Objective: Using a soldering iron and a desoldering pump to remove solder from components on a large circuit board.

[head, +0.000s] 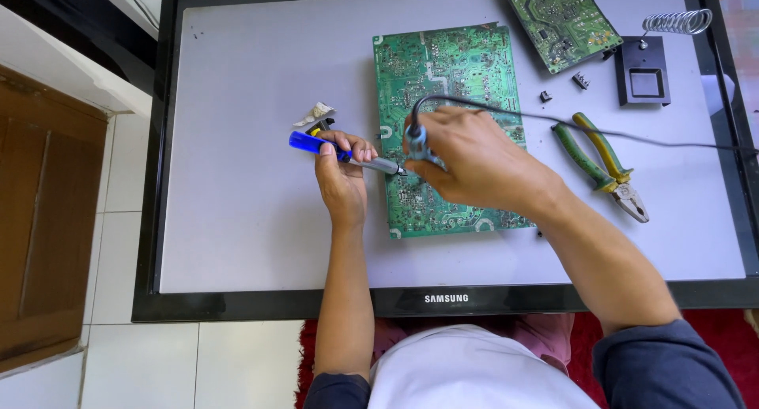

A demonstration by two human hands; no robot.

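Circuit board (pixel 451 85) green, flat on screen panel (pixel 253 180); left hand (pixel 341 180) gripping blue-handled tool (pixel 316 145) at 9 o'clock, right hand (pixel 474 160) clasping what looks like soldering iron (pixel 417 140).

White floor tiles (pixel 150 361) lay under even daylight, a brown wooden door (pixel 43 219) stood at left, and a red rug (pixel 711 322) showed below.
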